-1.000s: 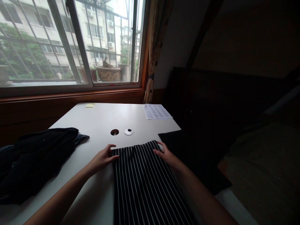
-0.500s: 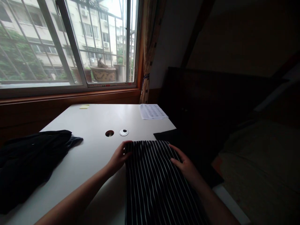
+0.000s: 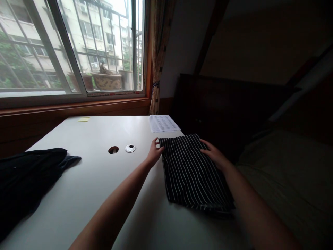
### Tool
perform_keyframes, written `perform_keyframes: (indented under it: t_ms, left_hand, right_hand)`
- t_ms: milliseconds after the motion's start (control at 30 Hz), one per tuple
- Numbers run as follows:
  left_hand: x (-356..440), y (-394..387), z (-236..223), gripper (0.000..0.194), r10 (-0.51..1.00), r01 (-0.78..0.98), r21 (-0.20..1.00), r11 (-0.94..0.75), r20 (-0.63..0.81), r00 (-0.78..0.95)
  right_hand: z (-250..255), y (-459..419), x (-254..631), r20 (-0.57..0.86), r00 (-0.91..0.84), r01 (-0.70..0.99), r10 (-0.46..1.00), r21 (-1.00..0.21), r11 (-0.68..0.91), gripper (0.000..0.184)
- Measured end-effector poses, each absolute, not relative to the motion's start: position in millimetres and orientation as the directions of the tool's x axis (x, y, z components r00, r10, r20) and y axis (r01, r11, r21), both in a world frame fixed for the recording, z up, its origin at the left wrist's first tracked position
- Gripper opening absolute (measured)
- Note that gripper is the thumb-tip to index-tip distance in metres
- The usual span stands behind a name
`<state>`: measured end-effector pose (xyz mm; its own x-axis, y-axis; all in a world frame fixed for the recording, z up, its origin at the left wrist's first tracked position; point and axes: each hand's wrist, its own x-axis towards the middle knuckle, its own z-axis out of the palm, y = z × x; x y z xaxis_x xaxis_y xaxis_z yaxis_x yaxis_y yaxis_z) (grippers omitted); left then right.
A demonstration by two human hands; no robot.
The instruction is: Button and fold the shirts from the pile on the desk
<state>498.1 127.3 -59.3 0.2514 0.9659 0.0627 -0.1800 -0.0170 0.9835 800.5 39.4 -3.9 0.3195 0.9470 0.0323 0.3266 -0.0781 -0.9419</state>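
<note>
Striped cloth [image 3: 192, 170], black with thin white lines, sits at the right side of the counter [image 3: 99, 180], between the two hands. Stripes run from the far edge down toward the near edge, slightly wavy. Near edge uneven, with a dark layer showing just under it at the right; cannot tell whether that layer is part of the same piece. Cannot tell either whether the cloth lies flat or is held a little above the surface.

Left hand [image 3: 155, 152]: grip pinches the far left corner of the cloth, thumb on the near side, fingers beyond the edge. Right hand [image 3: 214, 154]: grip at the far right corner, index finger and thumb set apart along the side edge; remaining fingers hidden, so how firmly it holds is unclear.

Elsewhere on the counter: heap of dark clothing [image 3: 28, 187] at left, well apart from the cloth. Round hole [image 3: 113, 150] near the middle, white ring [image 3: 127, 150] just beside it. Printed sheets [image 3: 163, 124] at the far right corner, beyond the cloth. Yellow note [image 3: 83, 119] at the far left.

Behind: barred window [image 3: 101, 38], tied curtain [image 3: 158, 52]. Right side dim; rumpled fabric [image 3: 281, 166] there.
</note>
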Motion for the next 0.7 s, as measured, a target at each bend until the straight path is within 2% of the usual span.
perform_keyframes:
  t_ms: [100, 200, 367, 433, 567, 633, 700]
  left_hand:
    - [499.6, 116.7, -73.6, 0.083, 0.970, -0.181, 0.979, 0.095, -0.049, 0.240]
    - [488.9, 93.8, -78.4, 0.084, 0.953, -0.202, 0.965, 0.168, -0.107, 0.285]
    - [465.0, 47.7, -64.7, 0.086, 0.809, -0.130, 0.933, 0.336, -0.215, 0.547]
    - [459.1, 32.4, -57.0, 0.087, 0.712, -0.044, 0.925, 0.378, -0.260, 0.652]
    - [458.9, 15.2, -49.9, 0.084, 0.609, 0.098, 0.937, 0.335, -0.294, 0.736]
    - [464.4, 13.8, -52.2, 0.081, 0.611, 0.134, 0.950, 0.284, -0.286, 0.738]
    - [472.9, 15.6, -56.9, 0.066, 0.671, 0.137, 0.961, 0.239, -0.266, 0.693]
  right_hand:
    - [-24.1, 40.0, 811.5, -0.136, 0.340, 0.284, 0.931, -0.928, -0.239, 0.076]
    - [-36.6, 18.3, 819.9, -0.217, 0.355, 0.229, 0.909, -0.923, -0.310, 0.086]
    - [-46.5, -36.1, 825.7, -0.382, 0.239, 0.187, 0.893, -0.884, -0.428, 0.088]
    - [-50.7, -53.9, 823.3, -0.411, 0.200, 0.184, 0.889, -0.876, -0.446, 0.093]
    - [-51.2, -73.4, 813.9, -0.391, 0.207, 0.195, 0.897, -0.882, -0.429, 0.100]
    - [-44.0, -75.8, 808.4, -0.376, 0.232, 0.176, 0.897, -0.891, -0.419, 0.098]
    - [-32.7, -74.6, 804.0, -0.372, 0.273, 0.146, 0.887, -0.896, -0.420, 0.094]
